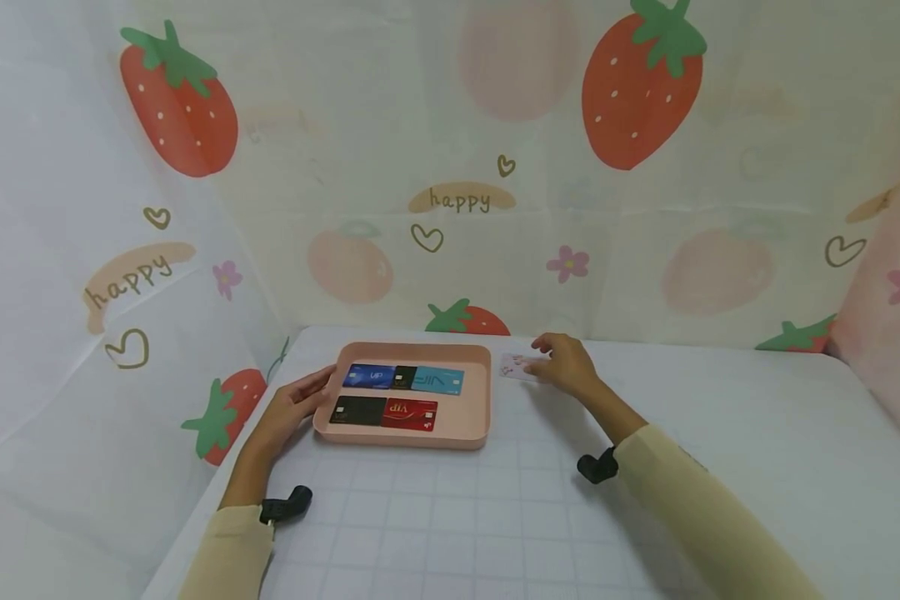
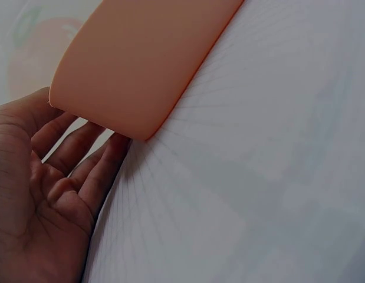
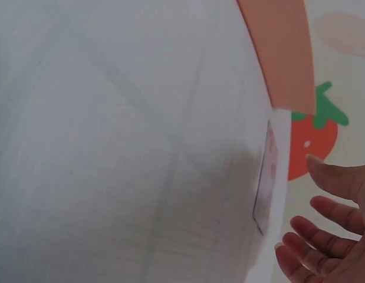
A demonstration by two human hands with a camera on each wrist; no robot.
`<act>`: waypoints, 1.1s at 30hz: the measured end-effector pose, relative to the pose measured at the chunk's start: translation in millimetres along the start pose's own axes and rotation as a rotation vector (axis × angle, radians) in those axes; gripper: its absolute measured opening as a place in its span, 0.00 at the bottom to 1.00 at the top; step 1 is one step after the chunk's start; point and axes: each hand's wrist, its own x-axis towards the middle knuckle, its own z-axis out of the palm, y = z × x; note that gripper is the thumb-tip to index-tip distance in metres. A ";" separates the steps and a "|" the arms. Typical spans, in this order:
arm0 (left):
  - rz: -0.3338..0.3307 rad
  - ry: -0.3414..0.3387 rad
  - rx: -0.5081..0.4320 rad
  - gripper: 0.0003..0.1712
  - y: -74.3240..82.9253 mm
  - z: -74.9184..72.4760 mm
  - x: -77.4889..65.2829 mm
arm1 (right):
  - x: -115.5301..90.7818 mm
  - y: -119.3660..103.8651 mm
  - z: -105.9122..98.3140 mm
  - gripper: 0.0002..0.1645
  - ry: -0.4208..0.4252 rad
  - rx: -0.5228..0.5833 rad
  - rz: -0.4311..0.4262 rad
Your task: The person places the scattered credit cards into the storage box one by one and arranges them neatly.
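Observation:
A pink tray (image 1: pixel 461 435) lies on the table with several cards in it. The back row has a dark blue card (image 1: pixel 369 376), a black one (image 1: pixel 403 377) and a light blue one (image 1: pixel 438 381); the front row has a black card (image 1: pixel 357 410) beside a red VIP card (image 1: pixel 411 414). My left hand (image 1: pixel 294 408) touches the tray's left side with its fingers extended, as the left wrist view shows too. To the right of the tray, a pale patterned card (image 1: pixel 516 367) lies flat on the table. Over its right end is my right hand (image 1: pixel 566 365), apart from the card in the right wrist view (image 3: pixel 332 230).
A white table (image 1: pixel 420 533) with a faint grid stretches toward the front and right. Behind it and on the left hangs a strawberry-printed curtain (image 1: pixel 390 125). Each wrist wears a black camera mount, one left (image 1: pixel 287 505) and one right (image 1: pixel 597 467).

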 end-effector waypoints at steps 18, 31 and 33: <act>0.019 -0.003 0.018 0.33 4.9 0.3 -1.4 | 9.0 11.7 3.5 0.32 -0.065 -0.127 0.079; 0.016 -0.004 0.010 0.33 3.3 0.1 -2.5 | 12.3 21.7 9.6 0.28 -0.069 -0.149 0.091; 0.016 -0.002 0.010 0.32 2.6 -0.5 -2.4 | 12.1 20.8 9.9 0.27 -0.066 -0.146 0.087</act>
